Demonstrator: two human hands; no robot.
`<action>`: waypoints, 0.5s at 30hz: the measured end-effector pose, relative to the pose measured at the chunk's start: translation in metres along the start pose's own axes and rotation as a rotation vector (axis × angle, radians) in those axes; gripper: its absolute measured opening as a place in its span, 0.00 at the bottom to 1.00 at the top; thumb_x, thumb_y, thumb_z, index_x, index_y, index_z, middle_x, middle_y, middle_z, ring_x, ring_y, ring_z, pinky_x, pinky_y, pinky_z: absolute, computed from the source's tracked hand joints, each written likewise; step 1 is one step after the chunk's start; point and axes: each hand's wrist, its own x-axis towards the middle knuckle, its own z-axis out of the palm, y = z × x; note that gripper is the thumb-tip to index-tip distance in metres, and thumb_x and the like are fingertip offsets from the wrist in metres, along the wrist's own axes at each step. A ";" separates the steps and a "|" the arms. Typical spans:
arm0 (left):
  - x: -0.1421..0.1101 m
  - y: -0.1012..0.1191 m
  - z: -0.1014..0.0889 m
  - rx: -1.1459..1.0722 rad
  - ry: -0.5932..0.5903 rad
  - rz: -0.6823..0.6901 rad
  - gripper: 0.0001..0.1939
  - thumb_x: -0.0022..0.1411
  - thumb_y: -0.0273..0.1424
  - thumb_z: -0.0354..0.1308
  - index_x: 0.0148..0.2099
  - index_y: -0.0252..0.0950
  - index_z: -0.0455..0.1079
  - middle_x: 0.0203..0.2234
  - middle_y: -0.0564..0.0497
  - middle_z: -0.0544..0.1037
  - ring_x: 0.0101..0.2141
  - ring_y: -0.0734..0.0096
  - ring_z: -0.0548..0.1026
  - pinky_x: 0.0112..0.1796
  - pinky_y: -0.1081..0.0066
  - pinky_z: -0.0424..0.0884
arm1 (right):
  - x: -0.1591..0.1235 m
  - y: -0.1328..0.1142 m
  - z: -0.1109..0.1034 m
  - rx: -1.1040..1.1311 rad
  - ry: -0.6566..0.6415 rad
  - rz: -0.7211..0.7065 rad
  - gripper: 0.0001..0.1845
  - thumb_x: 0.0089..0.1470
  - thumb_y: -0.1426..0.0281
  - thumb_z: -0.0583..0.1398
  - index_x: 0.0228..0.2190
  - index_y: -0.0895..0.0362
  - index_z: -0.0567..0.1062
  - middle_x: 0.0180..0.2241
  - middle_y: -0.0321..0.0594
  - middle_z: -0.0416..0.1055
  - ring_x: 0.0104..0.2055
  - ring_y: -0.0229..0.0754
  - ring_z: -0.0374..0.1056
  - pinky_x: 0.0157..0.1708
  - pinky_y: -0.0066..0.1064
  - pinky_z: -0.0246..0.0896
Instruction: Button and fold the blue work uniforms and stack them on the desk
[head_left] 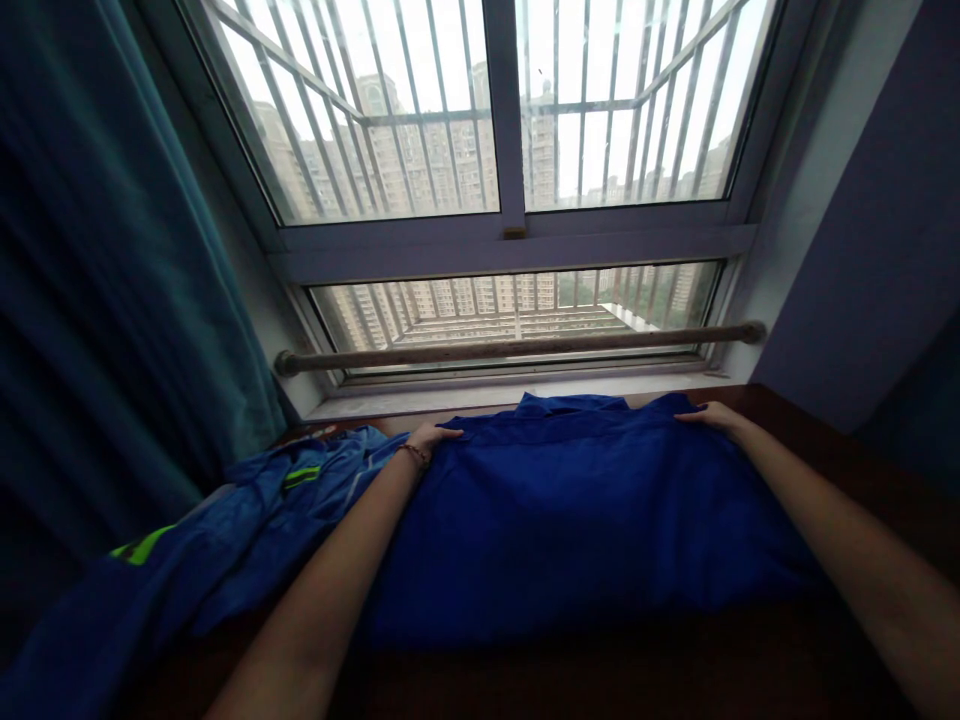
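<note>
A plain blue garment, possibly a shirt, spreads across the dark wooden surface in front of me. My left hand, with a bracelet at the wrist, pinches its far left corner. At the far right corner my right hand grips the cloth between thumb and fingers. Between the two hands the far edge runs fairly straight, and a rumpled piece of the same blue shows just beyond it. To the left lies a second blue garment with bright yellow-green strips, crumpled and partly behind my left forearm.
A wooden ledge carries the garments. Beyond it, a horizontal rail crosses in front of a barred window. A blue-green curtain hangs at the left, and a wall stands at the right.
</note>
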 end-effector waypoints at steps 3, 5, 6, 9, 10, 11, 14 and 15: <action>-0.003 0.018 -0.006 -0.108 -0.040 -0.005 0.15 0.29 0.28 0.68 0.24 0.29 0.71 0.18 0.45 0.75 0.25 0.59 0.74 0.27 0.65 0.70 | -0.003 -0.014 -0.012 0.297 -0.106 0.077 0.21 0.33 0.62 0.67 0.29 0.62 0.72 0.29 0.48 0.74 0.31 0.48 0.70 0.30 0.33 0.67; -0.001 0.037 -0.014 -0.186 -0.040 0.018 0.16 0.28 0.28 0.69 0.24 0.28 0.70 0.19 0.45 0.75 0.25 0.60 0.74 0.28 0.64 0.71 | -0.004 -0.032 -0.030 0.438 -0.083 0.082 0.19 0.35 0.65 0.66 0.30 0.62 0.72 0.28 0.47 0.74 0.30 0.46 0.70 0.31 0.33 0.67; 0.001 0.048 -0.019 -0.228 -0.032 0.038 0.17 0.29 0.28 0.69 0.25 0.28 0.71 0.19 0.45 0.76 0.25 0.61 0.74 0.28 0.64 0.71 | -0.004 -0.043 -0.043 0.510 -0.057 0.059 0.17 0.37 0.67 0.66 0.31 0.62 0.71 0.29 0.47 0.74 0.29 0.44 0.70 0.31 0.32 0.67; 0.004 0.092 -0.040 -0.355 0.029 0.136 0.21 0.33 0.31 0.68 0.33 0.27 0.70 0.25 0.45 0.76 0.28 0.65 0.74 0.32 0.66 0.71 | -0.010 -0.079 -0.087 0.644 0.003 -0.102 0.12 0.46 0.72 0.60 0.35 0.64 0.70 0.34 0.46 0.73 0.29 0.35 0.69 0.36 0.28 0.63; 0.003 0.107 -0.048 -0.400 0.062 0.189 0.23 0.34 0.32 0.68 0.36 0.28 0.70 0.28 0.46 0.76 0.30 0.67 0.74 0.34 0.67 0.70 | -0.014 -0.090 -0.103 0.661 0.016 -0.149 0.12 0.48 0.72 0.58 0.37 0.63 0.69 0.37 0.45 0.72 0.30 0.32 0.69 0.37 0.26 0.62; 0.000 0.122 -0.056 -0.452 0.101 0.258 0.24 0.35 0.32 0.67 0.37 0.28 0.69 0.29 0.47 0.76 0.31 0.68 0.73 0.36 0.68 0.70 | -0.019 -0.101 -0.119 0.670 0.045 -0.195 0.12 0.49 0.73 0.57 0.38 0.63 0.68 0.39 0.44 0.71 0.30 0.30 0.69 0.38 0.25 0.61; -0.023 0.158 -0.077 -0.575 0.171 0.533 0.26 0.36 0.33 0.67 0.40 0.26 0.68 0.33 0.46 0.75 0.34 0.69 0.72 0.40 0.67 0.67 | -0.038 -0.123 -0.160 0.667 0.181 -0.362 0.14 0.48 0.76 0.57 0.40 0.61 0.68 0.45 0.44 0.68 0.35 0.31 0.68 0.39 0.23 0.60; -0.034 0.165 -0.081 -0.566 0.175 0.601 0.27 0.37 0.33 0.67 0.41 0.26 0.68 0.34 0.46 0.75 0.34 0.68 0.72 0.41 0.66 0.66 | -0.046 -0.125 -0.169 0.660 0.221 -0.407 0.14 0.47 0.77 0.57 0.40 0.61 0.68 0.45 0.45 0.68 0.37 0.32 0.68 0.40 0.23 0.59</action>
